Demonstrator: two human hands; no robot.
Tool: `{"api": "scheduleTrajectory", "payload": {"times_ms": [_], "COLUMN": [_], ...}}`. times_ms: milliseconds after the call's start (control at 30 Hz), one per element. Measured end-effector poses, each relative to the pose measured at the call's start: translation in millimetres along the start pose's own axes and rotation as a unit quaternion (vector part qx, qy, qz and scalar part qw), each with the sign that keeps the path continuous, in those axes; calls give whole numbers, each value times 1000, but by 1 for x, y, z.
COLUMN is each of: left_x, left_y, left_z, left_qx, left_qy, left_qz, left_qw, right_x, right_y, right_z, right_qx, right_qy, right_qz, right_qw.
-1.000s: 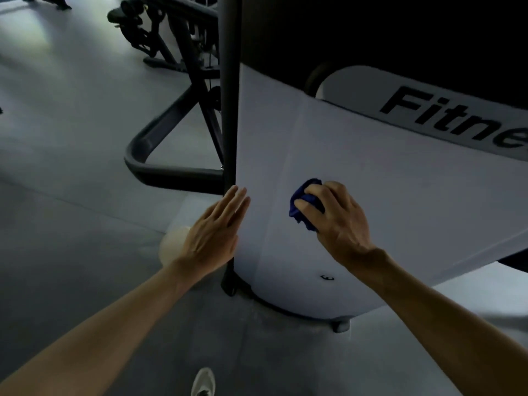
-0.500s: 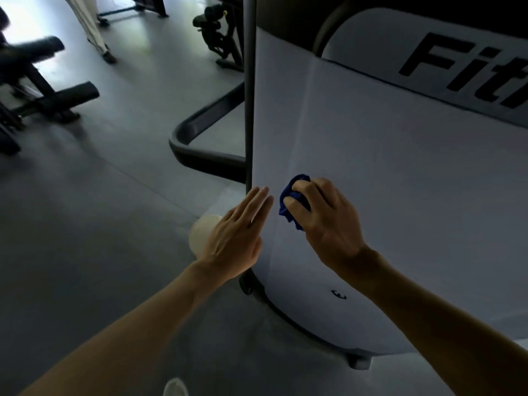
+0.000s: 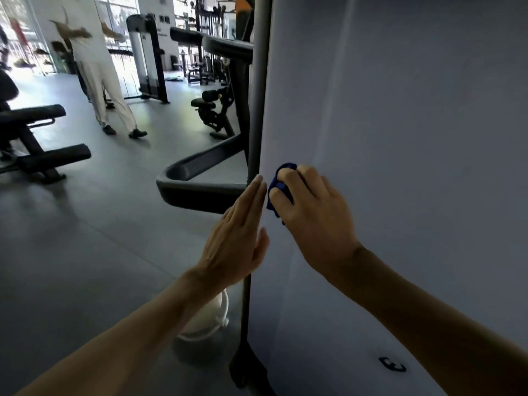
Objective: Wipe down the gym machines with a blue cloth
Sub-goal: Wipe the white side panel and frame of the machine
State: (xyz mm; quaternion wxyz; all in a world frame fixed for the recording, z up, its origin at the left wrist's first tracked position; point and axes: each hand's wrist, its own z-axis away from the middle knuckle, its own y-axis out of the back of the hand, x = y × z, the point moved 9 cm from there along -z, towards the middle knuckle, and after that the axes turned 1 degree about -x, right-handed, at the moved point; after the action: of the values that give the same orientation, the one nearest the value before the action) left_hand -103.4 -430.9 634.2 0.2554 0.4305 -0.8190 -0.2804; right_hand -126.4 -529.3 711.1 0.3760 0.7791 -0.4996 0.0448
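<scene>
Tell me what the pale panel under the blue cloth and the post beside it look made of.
Pale grey machine panel: smooth, matte, probably painted metal or plastic; a soft vertical sheen streak, no texture. Dark upright post: looks like coated metal tube, rounded with dull highlight. Bunched blue cloth in the right hand: soft crumpled fabric.

Grey gym floor, white bucket on it, black bench standing left

To my left, a person in pale trousers is walking across the grey floor. A black padded bench stands at the far left. A white bucket sits on the floor below me, partly hidden. Further gym equipment stands by the bright windows.
</scene>
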Motion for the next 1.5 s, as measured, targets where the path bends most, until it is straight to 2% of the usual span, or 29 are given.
{"api": "scheduleTrajectory", "payload": {"times_ms": [200,367,600,833,967,1167,1267,1367,1500], "left_x": [4,15,18,9,15,36,44,43,38], "left_y": [-27,-52,-71,-71,-68,-73,-75,-74,-72], "left_z": [10,21,27,31,37,56,49,36,23], "left_qx": [128,192,222,277,258,234,247,279,314], "left_qy": [-34,-65,-58,-28,-17,-24,-1,51,52], "left_qz": [66,152,74,-43,85,121,140,153,145], "left_qw": [989,967,971,959,962,964,959,947,937], "right_x": [-17,-24,-28,-29,-24,-23,-16,5,37], "right_y": [-26,-39,-38,-39,-47,-38,-14,13,14], "right_z": [34,58,73,82,91,100,108,108,103], "right_qx": [51,86,83,62,24,-35,-13,19,-45], "right_qy": [12,-4,19,29,12,25,10,-28,-65], "right_qz": [40,28,37,-28,-64,-118,-43,107,239], "right_qw": [998,996,996,997,998,992,999,994,968]}}
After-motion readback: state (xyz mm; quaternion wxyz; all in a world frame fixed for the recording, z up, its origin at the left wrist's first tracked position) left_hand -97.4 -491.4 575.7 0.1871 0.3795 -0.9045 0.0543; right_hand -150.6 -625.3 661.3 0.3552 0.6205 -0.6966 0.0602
